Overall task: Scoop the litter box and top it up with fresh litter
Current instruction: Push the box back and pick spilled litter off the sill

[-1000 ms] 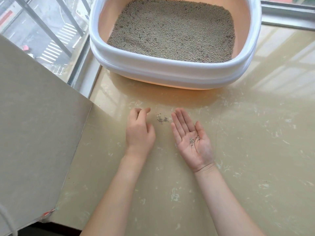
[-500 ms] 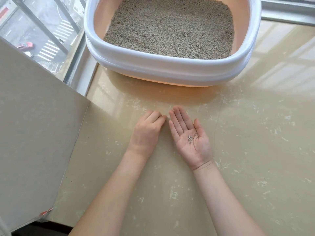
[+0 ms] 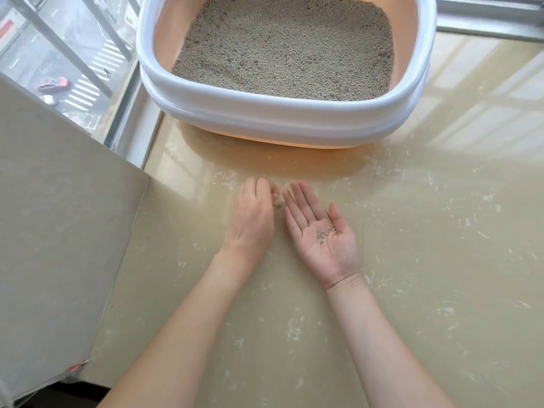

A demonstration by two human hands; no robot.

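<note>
In the head view, the right hand (image 3: 322,231) lay palm up and flat, cupping about a dozen stray granules (image 3: 323,232), which a tilt could spill. The left hand (image 3: 253,216), fingers curled, perhaps pinched a few more beside it. One litter box (image 3: 282,113) sat just beyond both hands.

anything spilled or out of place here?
Yes: a few stray litter grains lie on the floor between the hands, outside the litter box. More sit in the upturned right hand.
</note>
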